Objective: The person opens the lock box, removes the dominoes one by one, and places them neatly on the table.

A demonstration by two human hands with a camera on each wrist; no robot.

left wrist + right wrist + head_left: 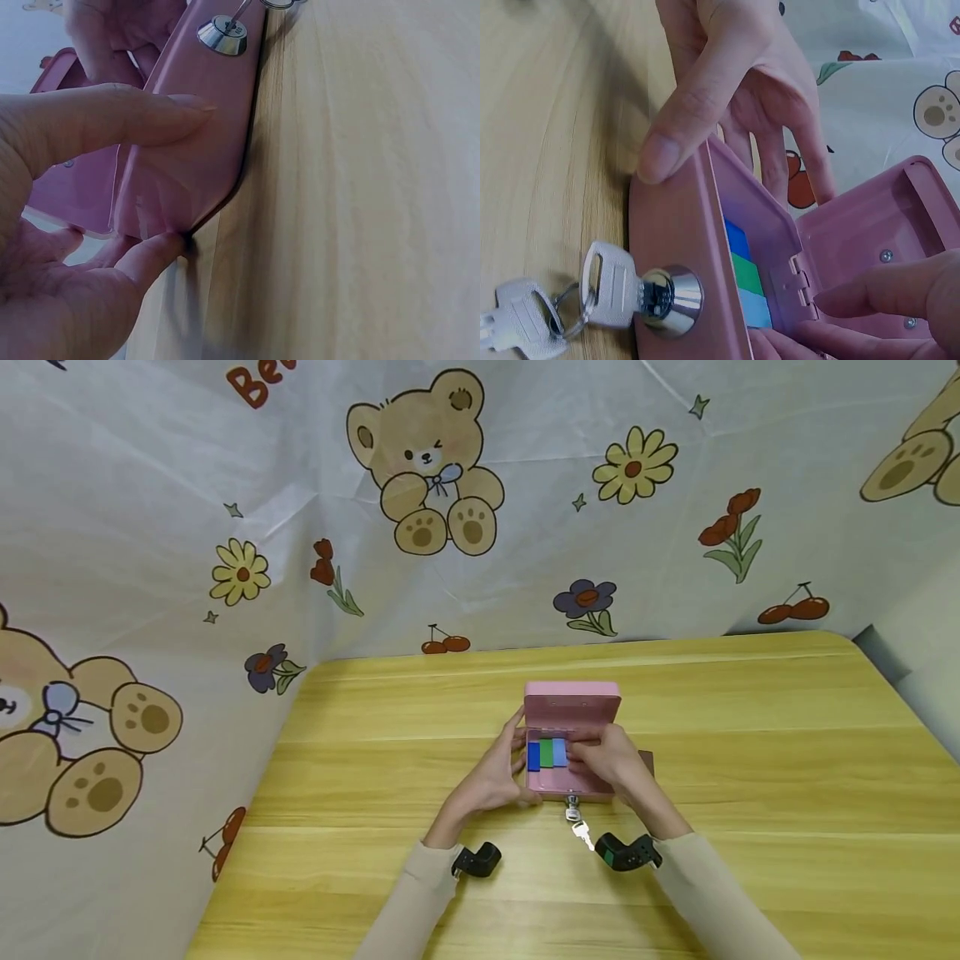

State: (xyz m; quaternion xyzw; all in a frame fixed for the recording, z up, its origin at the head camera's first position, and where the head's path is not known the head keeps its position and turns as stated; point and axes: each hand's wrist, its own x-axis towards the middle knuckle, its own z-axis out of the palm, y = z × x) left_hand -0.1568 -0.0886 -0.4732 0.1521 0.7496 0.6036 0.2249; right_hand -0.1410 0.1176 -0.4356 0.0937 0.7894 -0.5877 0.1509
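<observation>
A pink metal cash box [572, 783] stands on the table with its lid [572, 703] raised. Inside, at the left, a dark blue block [533, 757], a green block [547, 753] and a light blue block [559, 752] lie side by side. My left hand [495, 774] grips the box's left front corner, thumb on the front wall, fingers along the side. Reaching into the box, my right hand [611, 756] has its fingers beside the light blue block; some fingertips are hidden, and nothing shows between thumb and fingers. A key [613, 286] sits in the front lock [676, 298].
A second key [582, 833] hangs from the lock's ring over the wooden table [360, 860]. Partly behind my right wrist is a small brown object [647, 762]. A bear-print cloth [525, 568] hangs behind the table. Each wrist wears a black camera [480, 860].
</observation>
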